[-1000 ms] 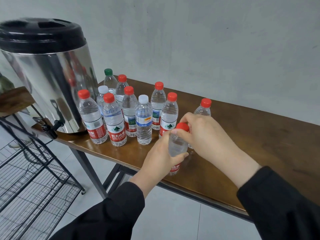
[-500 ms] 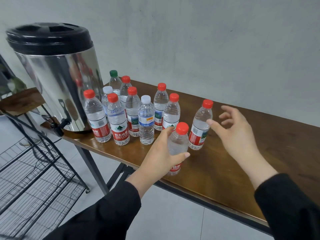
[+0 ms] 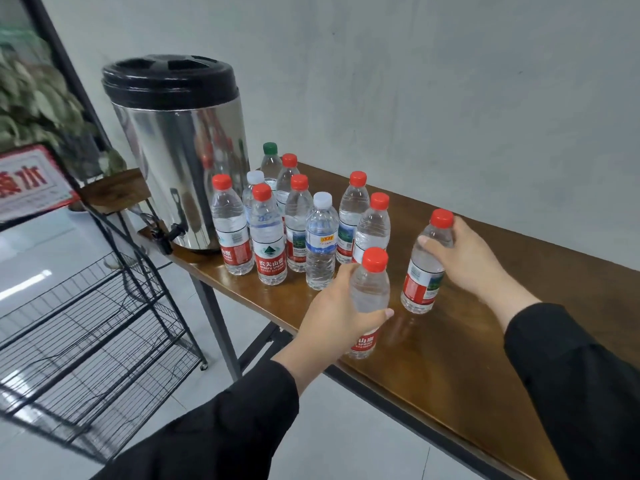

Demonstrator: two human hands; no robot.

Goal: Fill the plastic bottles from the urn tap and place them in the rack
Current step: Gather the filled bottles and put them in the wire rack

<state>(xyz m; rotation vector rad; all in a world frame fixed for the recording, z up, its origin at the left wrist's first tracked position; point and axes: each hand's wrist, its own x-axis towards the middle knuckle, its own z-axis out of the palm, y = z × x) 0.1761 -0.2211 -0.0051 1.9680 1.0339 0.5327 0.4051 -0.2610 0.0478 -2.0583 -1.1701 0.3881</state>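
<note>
Left hand (image 3: pixel 341 306) wraps the near bottle (image 3: pixel 369 299), right hand (image 3: pixel 462 259) grips a second capped bottle (image 3: pixel 426 268); both stand on the table (image 3: pixel 485 358). Uncap before moving to the urn tap (image 3: pixel 166 237), far left; the rack (image 3: pixel 86 327) sits below, left.

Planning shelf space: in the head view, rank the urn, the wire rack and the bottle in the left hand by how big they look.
1. wire rack
2. urn, nearly as large; distance makes this unsure
3. bottle in the left hand

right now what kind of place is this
Probably an office or shop drinks corner, not a home kitchen: a steel urn on a wooden table, a wire rack and a red-and-white sign.
</note>
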